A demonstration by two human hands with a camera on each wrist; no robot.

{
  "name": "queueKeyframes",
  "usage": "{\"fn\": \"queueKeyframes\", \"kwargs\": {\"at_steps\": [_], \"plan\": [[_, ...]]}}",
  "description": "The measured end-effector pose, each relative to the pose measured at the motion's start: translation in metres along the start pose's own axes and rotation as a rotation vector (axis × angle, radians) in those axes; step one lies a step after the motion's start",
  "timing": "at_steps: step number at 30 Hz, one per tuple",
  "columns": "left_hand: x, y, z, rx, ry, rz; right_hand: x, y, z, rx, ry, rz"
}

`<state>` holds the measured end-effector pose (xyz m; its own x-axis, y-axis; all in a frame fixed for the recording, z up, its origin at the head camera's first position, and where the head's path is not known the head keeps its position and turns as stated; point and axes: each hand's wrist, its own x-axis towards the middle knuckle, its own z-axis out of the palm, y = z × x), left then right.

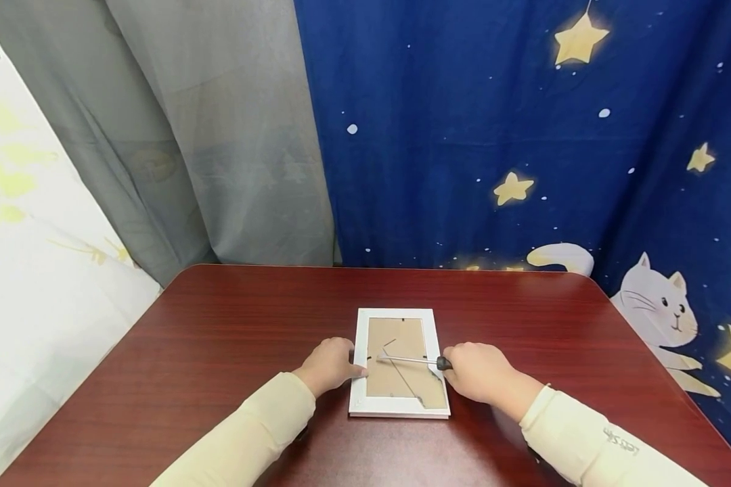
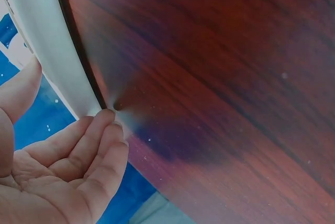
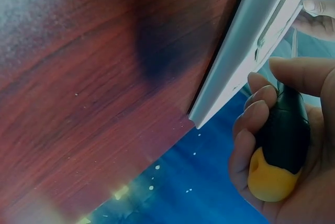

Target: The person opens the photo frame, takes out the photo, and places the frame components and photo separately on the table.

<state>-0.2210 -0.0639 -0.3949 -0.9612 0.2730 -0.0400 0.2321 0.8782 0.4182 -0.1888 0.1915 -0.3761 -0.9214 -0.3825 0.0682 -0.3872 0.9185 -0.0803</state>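
Note:
A white picture frame (image 1: 390, 406) lies on the table with its brown backing board (image 1: 396, 335) facing up. My left hand (image 1: 330, 365) holds the frame's left edge, thumb over the rim and fingertips against the side, as the left wrist view also shows. In my right hand (image 1: 478, 372) is a screwdriver (image 1: 411, 360), its black and yellow handle (image 3: 285, 130) wrapped by the fingers. The shaft reaches leftward across the backing, its tip near the small dark tab on the left inner edge. Whether the tip touches that tab cannot be told.
The dark red wooden table (image 1: 250, 311) extends on all sides of the frame. Behind it hang a grey curtain (image 1: 250, 135) and a blue curtain (image 1: 432, 135) with stars and a cat. White cloth (image 1: 36, 304) hangs at the left.

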Motion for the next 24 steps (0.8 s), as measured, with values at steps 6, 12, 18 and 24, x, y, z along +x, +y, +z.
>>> {"fn": "queueKeyframes", "kwargs": {"at_steps": [6, 12, 18, 24], "plan": [[0.001, 0.000, 0.000, -0.012, -0.011, -0.006, 0.005, -0.002, -0.001, -0.011, -0.020, 0.005], [0.002, 0.000, -0.003, -0.025, -0.021, 0.017, 0.009, -0.005, -0.002, -0.015, -0.036, -0.004], [0.004, -0.001, -0.003, -0.044, -0.035, 0.033, 0.015, -0.006, -0.003, -0.016, -0.079, -0.004], [0.006, -0.001, -0.003, -0.034, -0.048, 0.030, 0.020, -0.006, -0.005, -0.021, -0.100, -0.023]]}}
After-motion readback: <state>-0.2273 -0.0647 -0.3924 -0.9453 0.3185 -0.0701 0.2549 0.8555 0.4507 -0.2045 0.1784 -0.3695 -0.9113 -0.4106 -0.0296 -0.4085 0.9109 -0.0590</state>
